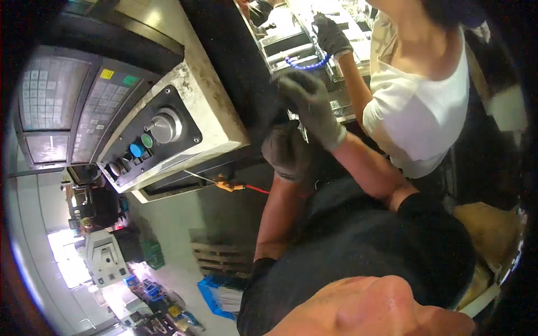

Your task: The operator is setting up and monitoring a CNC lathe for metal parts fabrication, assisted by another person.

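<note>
Dark grey work gloves cover both my hands, which are close together in front of my chest. My left hand (286, 151) is closed, its fingers curled against a small shiny metal piece (303, 132). Just above and to the right, my right hand (311, 103) bends over the same spot, its fingers curled and somewhat blurred. Whatever its fingertips grip is hidden in the dark between the gloves. Beyond my hands, a blue segmented hose (308, 64) curves across the bright interior of a machine.
A co-worker in a white shirt (420, 95) stands at right, a gloved hand (332, 36) inside the machine. At left juts a control panel (193, 101) with a dial (166, 126). An orange air gun (227, 185) hangs below. Farther back are a pallet (221, 259) and a blue crate (208, 294).
</note>
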A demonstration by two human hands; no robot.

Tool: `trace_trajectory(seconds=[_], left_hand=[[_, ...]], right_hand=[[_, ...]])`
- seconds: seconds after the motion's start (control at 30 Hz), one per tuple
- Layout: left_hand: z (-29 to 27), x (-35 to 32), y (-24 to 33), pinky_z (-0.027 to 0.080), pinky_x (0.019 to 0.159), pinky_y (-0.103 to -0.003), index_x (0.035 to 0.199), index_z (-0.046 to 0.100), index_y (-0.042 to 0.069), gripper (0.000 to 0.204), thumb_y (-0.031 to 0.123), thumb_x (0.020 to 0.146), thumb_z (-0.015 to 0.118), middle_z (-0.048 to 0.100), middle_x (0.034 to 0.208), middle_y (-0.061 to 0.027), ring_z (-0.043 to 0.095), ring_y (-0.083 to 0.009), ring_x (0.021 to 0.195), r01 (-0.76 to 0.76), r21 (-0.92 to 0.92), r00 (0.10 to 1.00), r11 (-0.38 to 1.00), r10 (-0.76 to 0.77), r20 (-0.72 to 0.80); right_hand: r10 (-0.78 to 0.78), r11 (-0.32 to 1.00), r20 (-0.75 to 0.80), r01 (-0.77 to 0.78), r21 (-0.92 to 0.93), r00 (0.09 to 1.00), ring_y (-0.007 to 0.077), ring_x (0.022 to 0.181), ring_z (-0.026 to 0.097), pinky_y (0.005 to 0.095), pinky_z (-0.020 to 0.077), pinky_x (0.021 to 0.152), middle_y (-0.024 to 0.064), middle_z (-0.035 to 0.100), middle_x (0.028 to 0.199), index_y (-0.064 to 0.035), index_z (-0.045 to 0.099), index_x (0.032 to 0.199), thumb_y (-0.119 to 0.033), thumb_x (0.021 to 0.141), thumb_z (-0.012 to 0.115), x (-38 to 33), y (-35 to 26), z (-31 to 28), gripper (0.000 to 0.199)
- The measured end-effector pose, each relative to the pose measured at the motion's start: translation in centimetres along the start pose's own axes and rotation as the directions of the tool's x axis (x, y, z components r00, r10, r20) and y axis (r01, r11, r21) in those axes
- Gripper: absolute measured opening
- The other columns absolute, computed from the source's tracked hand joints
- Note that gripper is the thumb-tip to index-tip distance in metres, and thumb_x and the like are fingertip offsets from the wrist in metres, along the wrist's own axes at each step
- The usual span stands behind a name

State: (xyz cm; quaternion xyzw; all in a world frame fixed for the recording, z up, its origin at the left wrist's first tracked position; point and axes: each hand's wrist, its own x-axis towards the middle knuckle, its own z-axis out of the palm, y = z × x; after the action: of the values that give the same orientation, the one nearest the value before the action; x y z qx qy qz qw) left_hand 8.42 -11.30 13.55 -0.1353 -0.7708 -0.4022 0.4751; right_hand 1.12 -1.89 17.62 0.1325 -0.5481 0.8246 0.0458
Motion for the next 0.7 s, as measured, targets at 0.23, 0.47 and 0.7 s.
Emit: trace_trajectory(seconds=[0.23, 0.47, 0.7], left_hand=[[-0.2, -0.3, -0.6, 0.048, 0.057, -0.034, 0.087, 0.067, 0.0, 0.017, 0.013, 0.095, 0.059, 0.067, 0.076, -0.0132, 0.061, -0.0233, 0.063, 0.109, -0.148, 0.991, 0.983, -0.096, 0.088], [-0.1, -0.3, -0.8, 0.053, 0.065, -0.035, 0.096, 0.069, -0.002, 0.024, 0.02, 0.096, 0.058, 0.072, 0.086, -0.0158, 0.07, -0.0264, 0.073, 0.044, -0.102, 0.997, 0.994, -0.037, 0.067], [-0.1, -0.4, -0.7, 0.053, 0.063, -0.035, 0.099, 0.07, 0.001, 0.024, 0.021, 0.096, 0.057, 0.072, 0.087, -0.0146, 0.071, -0.0282, 0.073, 0.013, -0.06, 0.994, 0.998, -0.007, 0.109]], right_hand=[[-0.075, 0.98, 0.057, 0.084, -0.178, 0.996, 0.0119, 0.084, 0.063, 0.029, 0.0513, 0.074, 0.0065, 0.069, 0.092, -0.0018, 0.068, 0.103, -0.017, 0.101, 0.059, -4.0, -2.3, 0.6, 0.018], [0.016, 1.0, 0.022, -0.016, -0.006, 1.0, 0.0087, 0.08, 0.058, 0.0261, 0.0482, 0.073, 0.0029, 0.067, 0.088, -0.0005, 0.069, 0.102, -0.013, 0.098, 0.058, -3.8, -1.3, 1.0, 0.017], [0.058, 0.992, 0.054, -0.064, 0.111, 0.997, 0.0092, 0.087, 0.059, 0.027, 0.0497, 0.078, 0.0039, 0.069, 0.094, -0.0004, 0.068, 0.103, -0.013, 0.1, 0.06, -4.0, -0.5, 0.3, 0.016]])
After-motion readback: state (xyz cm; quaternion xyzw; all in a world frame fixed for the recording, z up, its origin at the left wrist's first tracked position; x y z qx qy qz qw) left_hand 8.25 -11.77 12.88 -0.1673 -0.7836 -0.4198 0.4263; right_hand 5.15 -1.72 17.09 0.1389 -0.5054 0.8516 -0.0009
